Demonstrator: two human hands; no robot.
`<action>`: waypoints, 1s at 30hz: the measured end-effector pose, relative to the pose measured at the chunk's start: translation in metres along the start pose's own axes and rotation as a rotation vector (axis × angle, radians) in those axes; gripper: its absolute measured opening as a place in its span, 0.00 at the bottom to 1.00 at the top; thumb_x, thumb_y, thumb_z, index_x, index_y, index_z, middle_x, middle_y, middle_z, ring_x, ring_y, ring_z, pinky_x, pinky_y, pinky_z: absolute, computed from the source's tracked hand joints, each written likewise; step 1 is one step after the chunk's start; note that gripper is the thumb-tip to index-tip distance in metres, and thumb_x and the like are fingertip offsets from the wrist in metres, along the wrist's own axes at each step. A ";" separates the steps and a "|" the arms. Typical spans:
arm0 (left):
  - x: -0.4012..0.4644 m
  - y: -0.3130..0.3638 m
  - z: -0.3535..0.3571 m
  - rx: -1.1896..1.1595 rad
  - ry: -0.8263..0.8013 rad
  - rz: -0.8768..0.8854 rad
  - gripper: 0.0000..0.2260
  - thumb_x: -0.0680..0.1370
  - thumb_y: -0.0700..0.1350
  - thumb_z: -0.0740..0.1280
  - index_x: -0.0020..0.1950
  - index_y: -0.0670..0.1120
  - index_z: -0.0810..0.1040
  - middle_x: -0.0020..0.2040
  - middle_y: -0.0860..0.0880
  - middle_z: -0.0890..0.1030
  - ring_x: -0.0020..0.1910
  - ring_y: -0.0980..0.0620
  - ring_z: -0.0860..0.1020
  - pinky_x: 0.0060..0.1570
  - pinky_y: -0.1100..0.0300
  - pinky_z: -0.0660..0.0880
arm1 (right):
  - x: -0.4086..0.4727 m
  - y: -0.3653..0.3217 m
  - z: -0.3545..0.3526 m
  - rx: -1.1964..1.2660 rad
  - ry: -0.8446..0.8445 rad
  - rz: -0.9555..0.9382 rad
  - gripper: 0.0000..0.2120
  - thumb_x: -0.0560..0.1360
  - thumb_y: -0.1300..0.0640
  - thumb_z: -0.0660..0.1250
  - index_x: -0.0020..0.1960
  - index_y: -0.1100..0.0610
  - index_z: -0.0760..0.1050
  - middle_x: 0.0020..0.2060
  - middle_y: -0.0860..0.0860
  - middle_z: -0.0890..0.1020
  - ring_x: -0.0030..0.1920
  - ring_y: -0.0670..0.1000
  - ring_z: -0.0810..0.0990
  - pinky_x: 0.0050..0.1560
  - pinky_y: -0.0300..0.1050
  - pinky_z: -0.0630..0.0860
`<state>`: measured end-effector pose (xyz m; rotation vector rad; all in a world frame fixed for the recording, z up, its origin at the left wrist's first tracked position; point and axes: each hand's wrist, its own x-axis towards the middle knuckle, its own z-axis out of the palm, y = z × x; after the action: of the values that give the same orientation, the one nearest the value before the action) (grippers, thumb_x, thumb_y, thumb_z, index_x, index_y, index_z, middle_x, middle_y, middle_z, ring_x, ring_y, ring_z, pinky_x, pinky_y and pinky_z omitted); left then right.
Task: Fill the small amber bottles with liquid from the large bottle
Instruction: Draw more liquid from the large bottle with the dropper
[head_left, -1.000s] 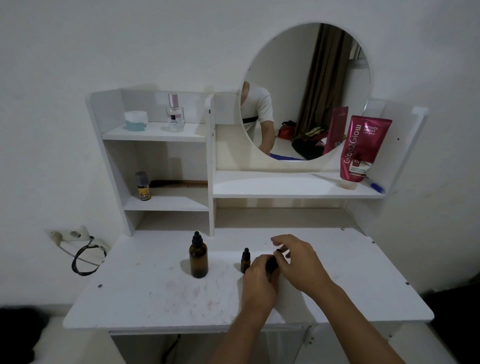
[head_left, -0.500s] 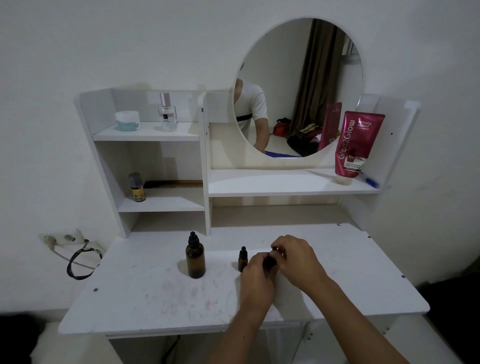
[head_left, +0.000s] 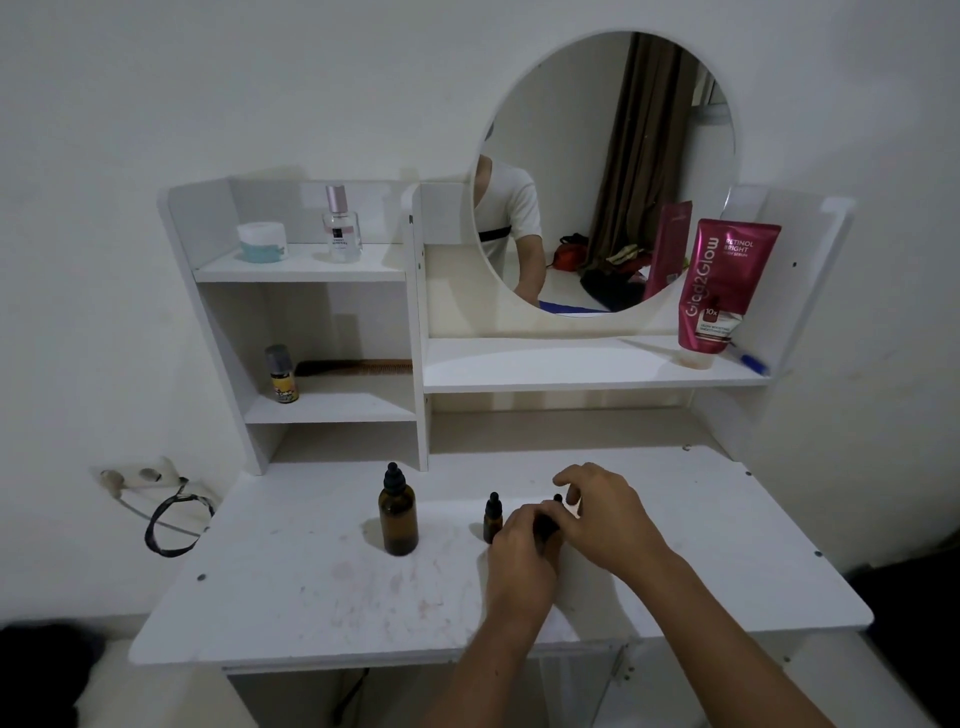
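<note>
A large amber bottle (head_left: 398, 522) with a black dropper cap stands upright on the white table (head_left: 311, 597), left of centre. To its right stands a small amber bottle (head_left: 492, 519), capped, just beside my left hand. My left hand (head_left: 519, 558) grips the body of a second small amber bottle (head_left: 546, 526), which is mostly hidden by my fingers. My right hand (head_left: 602, 512) pinches that bottle's black dropper cap from the right, with only the cap's tip showing.
A white shelf unit (head_left: 415, 332) with a round mirror (head_left: 605, 171) rises at the table's back. It holds a perfume bottle (head_left: 341, 226), a jar (head_left: 262, 241), a small vial (head_left: 282, 375) and a pink tube (head_left: 719, 288). A wall socket with a black cable (head_left: 171, 525) sits left.
My hands stay on the second small bottle. My right hand's fingers have shifted around its cap, whose black tip now shows. The camera view moved slightly.
</note>
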<state>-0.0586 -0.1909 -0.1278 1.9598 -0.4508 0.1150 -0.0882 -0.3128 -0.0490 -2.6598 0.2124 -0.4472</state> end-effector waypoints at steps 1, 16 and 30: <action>0.000 0.001 0.000 0.000 -0.003 -0.006 0.07 0.82 0.46 0.68 0.59 0.51 0.81 0.54 0.58 0.83 0.53 0.63 0.79 0.56 0.74 0.73 | 0.000 0.000 -0.001 0.006 -0.008 -0.021 0.15 0.79 0.50 0.69 0.65 0.51 0.78 0.53 0.45 0.82 0.47 0.44 0.78 0.51 0.37 0.74; 0.001 0.005 0.001 0.078 0.011 -0.029 0.07 0.81 0.43 0.67 0.58 0.49 0.81 0.49 0.56 0.82 0.47 0.59 0.80 0.50 0.68 0.76 | -0.006 -0.009 0.008 -0.001 0.017 0.052 0.09 0.79 0.56 0.69 0.59 0.54 0.82 0.53 0.49 0.85 0.51 0.49 0.82 0.54 0.41 0.78; -0.057 -0.005 -0.100 -0.194 0.093 -0.215 0.11 0.75 0.48 0.76 0.57 0.52 0.82 0.49 0.57 0.85 0.46 0.64 0.82 0.46 0.74 0.77 | -0.013 -0.081 -0.002 0.157 0.155 -0.089 0.15 0.80 0.52 0.67 0.66 0.54 0.77 0.61 0.48 0.79 0.61 0.49 0.76 0.60 0.42 0.73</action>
<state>-0.0976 -0.0841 -0.1056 1.7911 -0.1806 0.0237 -0.0952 -0.2387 -0.0155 -2.4894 0.1007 -0.6721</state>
